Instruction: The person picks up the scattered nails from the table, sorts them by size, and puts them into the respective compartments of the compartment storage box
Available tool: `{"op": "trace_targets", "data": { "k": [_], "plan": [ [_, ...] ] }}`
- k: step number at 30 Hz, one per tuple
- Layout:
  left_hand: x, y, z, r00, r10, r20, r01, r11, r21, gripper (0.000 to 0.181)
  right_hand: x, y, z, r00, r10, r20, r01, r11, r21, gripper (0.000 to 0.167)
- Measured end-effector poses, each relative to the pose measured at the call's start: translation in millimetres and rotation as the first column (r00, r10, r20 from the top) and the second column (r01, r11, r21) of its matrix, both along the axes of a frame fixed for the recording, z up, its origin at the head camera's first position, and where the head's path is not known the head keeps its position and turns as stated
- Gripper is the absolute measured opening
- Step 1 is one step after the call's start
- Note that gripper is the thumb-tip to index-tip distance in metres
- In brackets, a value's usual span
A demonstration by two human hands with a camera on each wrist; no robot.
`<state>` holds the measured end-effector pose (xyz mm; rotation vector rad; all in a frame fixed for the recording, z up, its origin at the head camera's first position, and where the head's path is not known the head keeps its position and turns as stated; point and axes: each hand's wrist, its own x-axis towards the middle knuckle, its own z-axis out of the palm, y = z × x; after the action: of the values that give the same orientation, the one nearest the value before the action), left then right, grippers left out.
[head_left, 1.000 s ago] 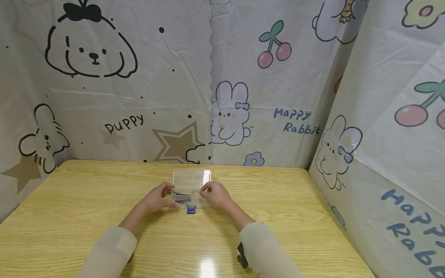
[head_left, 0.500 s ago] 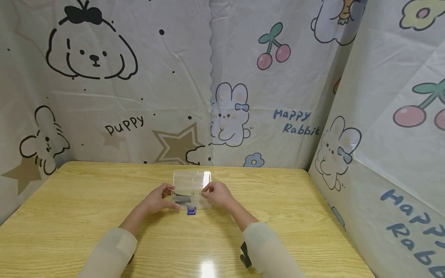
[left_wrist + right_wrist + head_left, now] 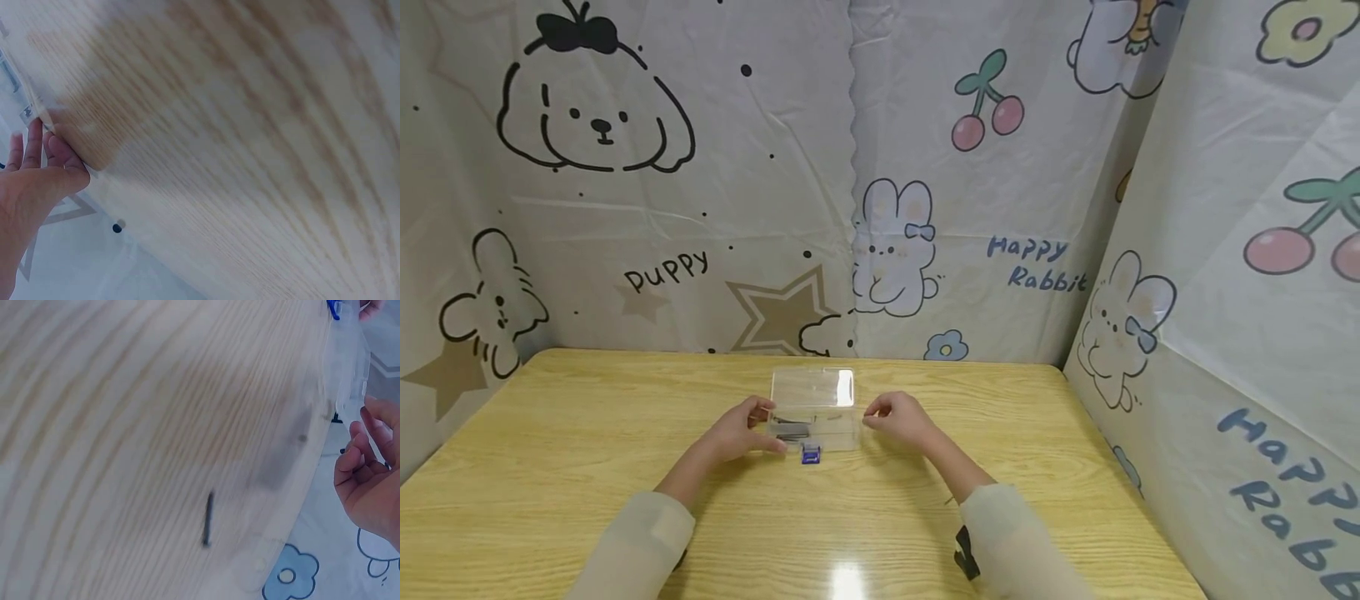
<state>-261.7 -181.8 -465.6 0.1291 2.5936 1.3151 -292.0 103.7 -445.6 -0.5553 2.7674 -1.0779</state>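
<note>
A clear plastic box [image 3: 837,442] stands on the table with its transparent lid [image 3: 805,387] raised at the back. Dark thin nails [image 3: 793,431] lie in its left compartments, and one small thin piece [image 3: 835,417] lies in the right rear part. At the left end, my left hand [image 3: 743,429] holds the box, thumb at the front and fingers at the back. My right hand [image 3: 898,418] is just right of the box, fingers loosely bent; nothing shows between them. A blue clasp [image 3: 811,455] hangs at the box's front.
A loose dark nail [image 3: 208,519] lies on the wooden table [image 3: 805,533], partly beside the right sleeve [image 3: 1015,525] in the head view. A printed curtain [image 3: 737,208] rises behind the table and along both sides.
My right hand has moved right, out of the box, and the thin piece it pinched now lies in the right compartment. My left hand stays on the box.
</note>
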Motion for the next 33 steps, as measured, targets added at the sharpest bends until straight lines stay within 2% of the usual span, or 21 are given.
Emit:
{"op": "trace_targets", "data": {
  "k": [10, 25, 33],
  "plan": [
    [1.0, -0.8, 0.2, 1.000, 0.005, 0.006, -0.005, 1.000, -0.007, 0.078, 9.9, 31.9, 1.8, 0.999, 0.029, 0.029, -0.030, 0.999, 0.038, 0.010],
    [2.1, 0.9, 3.8, 1.000, -0.001, 0.005, 0.001, 1.000, -0.027, 0.077, 23.3, 72.7, 8.0, 0.997, 0.068, 0.021, -0.069, 0.993, 0.091, 0.008],
    [1.4, 2.2, 3.9, 1.000, 0.002, 0.009, -0.001, 1.000, -0.031, 0.077, 28.8, 87.3, 3.0, 0.995, 0.094, 0.046, -0.099, 0.988, 0.122, 0.007]
  ]
}}
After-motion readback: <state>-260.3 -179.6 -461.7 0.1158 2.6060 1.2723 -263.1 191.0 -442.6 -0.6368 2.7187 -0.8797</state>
